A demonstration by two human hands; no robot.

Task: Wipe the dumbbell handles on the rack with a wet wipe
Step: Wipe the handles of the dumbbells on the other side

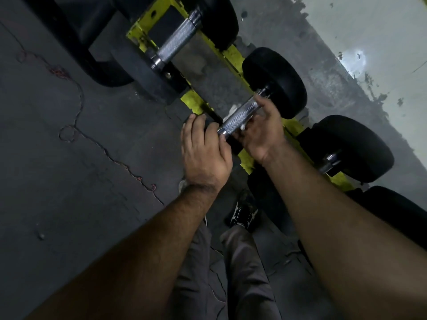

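While the right hand [256,132] curls under and around the knurled handle [240,117] of the middle dumbbell, a scrap of white wet wipe [232,110] shows at the handle's far side and again below it, so the grip looks clamped on handle and wipe together (how much of the wipe is under the fingers is hidden). The left hand [204,148] sits just beside the handle's near end, fingers bent over the near weight head [208,122]; it seems to steady that head, though whether it truly clasps it I cannot tell

This dumbbell lies across the yellow rack [233,55], its far weight head [275,82] beyond the handle, with a second dumbbell's handle [175,43] further up the rack and a third dumbbell [351,148] on the handle's other side

Risks from here, as I judge them:
- Wipe bunching at one spot, so parts of the knurling stay unwiped; cause would be rubbing without turning the hand round the bar
- Dumbbell rolling on the rails if the left hand lets up during a hard stroke, pinching fingers against the rack
- Knuckles catching the far weight head at the end of a stroke
- Wet knurling tearing the thin wipe
- Neighbouring handles being skipped
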